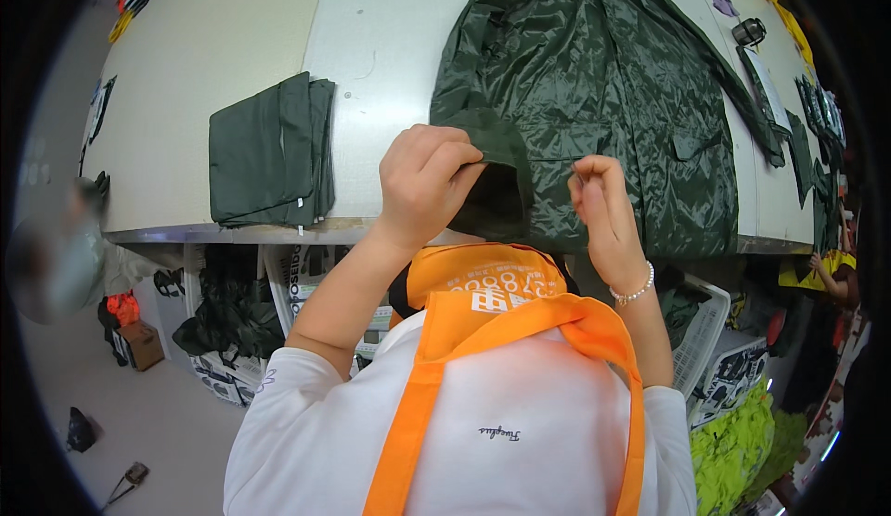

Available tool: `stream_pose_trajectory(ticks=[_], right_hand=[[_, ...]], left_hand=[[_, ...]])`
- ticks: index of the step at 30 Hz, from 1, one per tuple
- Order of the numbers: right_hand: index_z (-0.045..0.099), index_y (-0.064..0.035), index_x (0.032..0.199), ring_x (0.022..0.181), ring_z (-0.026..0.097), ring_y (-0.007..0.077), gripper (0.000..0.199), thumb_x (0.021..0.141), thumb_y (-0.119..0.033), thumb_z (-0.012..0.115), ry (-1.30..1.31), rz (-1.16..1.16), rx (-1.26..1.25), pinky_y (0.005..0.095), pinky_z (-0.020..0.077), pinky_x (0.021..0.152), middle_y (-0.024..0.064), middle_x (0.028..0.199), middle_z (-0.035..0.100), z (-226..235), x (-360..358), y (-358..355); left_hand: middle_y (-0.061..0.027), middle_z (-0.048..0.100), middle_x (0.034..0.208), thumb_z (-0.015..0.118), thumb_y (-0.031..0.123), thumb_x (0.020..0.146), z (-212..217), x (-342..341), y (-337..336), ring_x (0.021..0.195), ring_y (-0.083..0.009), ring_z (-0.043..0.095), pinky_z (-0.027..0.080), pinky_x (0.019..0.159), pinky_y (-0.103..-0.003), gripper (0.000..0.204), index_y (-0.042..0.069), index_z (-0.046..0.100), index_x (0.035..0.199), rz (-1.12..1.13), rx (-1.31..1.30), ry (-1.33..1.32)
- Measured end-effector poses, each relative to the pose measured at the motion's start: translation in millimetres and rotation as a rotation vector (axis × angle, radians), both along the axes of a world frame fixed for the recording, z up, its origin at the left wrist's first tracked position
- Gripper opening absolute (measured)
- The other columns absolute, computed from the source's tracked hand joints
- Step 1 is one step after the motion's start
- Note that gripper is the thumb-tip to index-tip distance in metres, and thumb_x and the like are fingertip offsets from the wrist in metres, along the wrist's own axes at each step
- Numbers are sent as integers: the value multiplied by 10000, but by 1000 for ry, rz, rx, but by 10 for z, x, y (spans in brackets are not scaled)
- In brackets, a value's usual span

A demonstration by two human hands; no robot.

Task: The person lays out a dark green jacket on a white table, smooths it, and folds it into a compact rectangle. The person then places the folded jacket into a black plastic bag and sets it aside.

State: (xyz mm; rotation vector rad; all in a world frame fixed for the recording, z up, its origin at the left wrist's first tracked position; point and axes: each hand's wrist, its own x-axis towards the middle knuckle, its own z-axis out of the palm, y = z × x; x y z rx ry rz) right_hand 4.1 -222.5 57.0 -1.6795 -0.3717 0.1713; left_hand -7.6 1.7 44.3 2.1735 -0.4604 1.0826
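A dark green, shiny raincoat (pixel 594 80) lies spread on the table before me, its front fastening running down the middle. My left hand (pixel 422 182) pinches the edge of a sleeve cuff (pixel 492 131) between thumb and fingers. The sleeve's opening gapes toward me, dark inside. Just right of the cuff, my right hand (pixel 608 219) is raised over the lower front of the raincoat, its fingertips pinched together. Whatever sits between those fingertips is too small to make out. A bracelet of pale beads circles my right wrist.
Folded dark green garments (pixel 264 154) lie in a stack left of the raincoat. The pale table (pixel 385 24) has its front edge close to me. Below it stand white crates (pixel 701 330) of dark clothing; bright yellow-green fabric (pixel 733 446) lies lower right. A person (pixel 840 279) appears far right.
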Motion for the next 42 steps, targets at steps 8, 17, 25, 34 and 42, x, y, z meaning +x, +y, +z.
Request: stream_pose_trajectory(ticks=[8, 17, 25, 34, 42], right_hand=[[536, 1, 998, 724, 521, 75, 161, 928, -141, 560, 88, 157, -109, 218, 425, 649, 36, 829, 594, 44, 89, 202], [546, -4, 958, 718, 521, 56, 134, 883, -88, 618, 117, 214, -50, 207, 429, 647, 22, 805, 601, -6, 178, 330], [551, -7, 990, 736, 535, 94, 363, 774, -210, 760, 132, 139, -35, 262, 469, 678, 46, 803, 596, -256, 332, -76], [593, -47, 1109, 954, 600, 354, 257, 871, -92, 510, -179, -264, -867, 419, 494, 814, 147, 1151, 596, -1154, 1178, -2716], [612, -39, 1083, 874, 640, 337, 272, 827, -118, 562, -15, 8, -1045, 403, 524, 776, 154, 1297, 529, -1594, 1128, -4000]], left_hand=[[-71, 615, 769, 768, -85, 547, 31, -73, -17, 686, -234, 572, 455, 602, -301, 319, 53, 574, 759, -19, 10, 8], [-71, 622, 762, 758, -89, 559, 14, -173, -22, 682, -232, 580, 449, 598, -303, 302, 56, 568, 744, 102, -4, 30], [-44, 634, 958, 597, -55, 805, -153, -416, 440, 889, -140, 578, 447, 815, -261, 163, 20, 624, 948, 559, -438, 469], [-100, 571, 1159, 515, -45, 797, -554, 114, -1478, 1145, -222, 504, 363, 1008, -369, 390, 13, 534, 1182, 557, -328, 627], [-116, 300, 1484, 641, 359, 823, -1692, 839, -3954, 1386, -297, 236, 169, 1112, -518, 712, 68, 346, 1403, 231, 332, 927]])
